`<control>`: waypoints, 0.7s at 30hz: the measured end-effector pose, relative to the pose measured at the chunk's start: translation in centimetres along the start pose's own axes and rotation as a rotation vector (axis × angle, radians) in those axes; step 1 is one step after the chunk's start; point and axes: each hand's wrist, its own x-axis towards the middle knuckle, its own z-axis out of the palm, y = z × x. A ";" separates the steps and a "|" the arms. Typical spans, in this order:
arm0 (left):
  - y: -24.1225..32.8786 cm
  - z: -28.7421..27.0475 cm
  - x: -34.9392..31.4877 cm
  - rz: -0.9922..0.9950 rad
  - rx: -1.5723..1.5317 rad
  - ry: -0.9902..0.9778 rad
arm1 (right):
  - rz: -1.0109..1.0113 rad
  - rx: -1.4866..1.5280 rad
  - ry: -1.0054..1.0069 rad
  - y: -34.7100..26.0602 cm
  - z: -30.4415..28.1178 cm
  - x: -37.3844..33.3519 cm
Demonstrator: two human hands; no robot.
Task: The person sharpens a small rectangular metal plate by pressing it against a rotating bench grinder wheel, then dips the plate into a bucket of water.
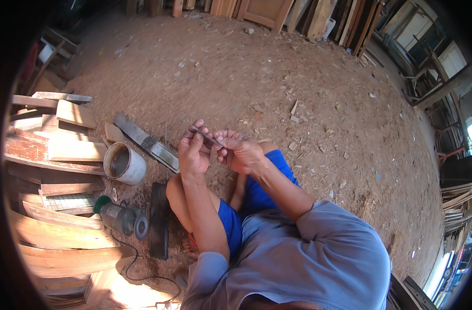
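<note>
Between both hands, over my lap, I hold a thin, dark, flat metal blade on a slant. My left hand pinches its upper end between thumb and fingers. At the lower end, my right hand has its thumb and fingers closed on it. The fingers partly cover the blade, so its exact kind is hard to make out. Left of my knee lies a long board with a pale sharpening stone at its near end.
A white bucket of murky liquid stands left of my knee. Below it are a bench grinder with a cord and a long dark block. Stacked wood pieces fill the left side. Wood chips litter the dirt floor; boards lean at the back.
</note>
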 end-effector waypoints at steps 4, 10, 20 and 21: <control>4.2 -1.9 -1.1 0.134 -0.021 0.102 | 0.058 -0.014 -0.016 1.9 0.2 2.3; 17.7 -2.6 -0.6 0.301 0.233 0.267 | 0.219 -0.169 0.061 5.3 -7.7 5.4; 26.6 -21.9 -1.6 -0.166 0.971 0.851 | 0.624 -0.402 0.177 15.2 -18.0 7.4; 26.5 -24.1 -1.5 -0.204 1.052 0.846 | 0.648 -0.458 0.200 15.2 -18.1 7.8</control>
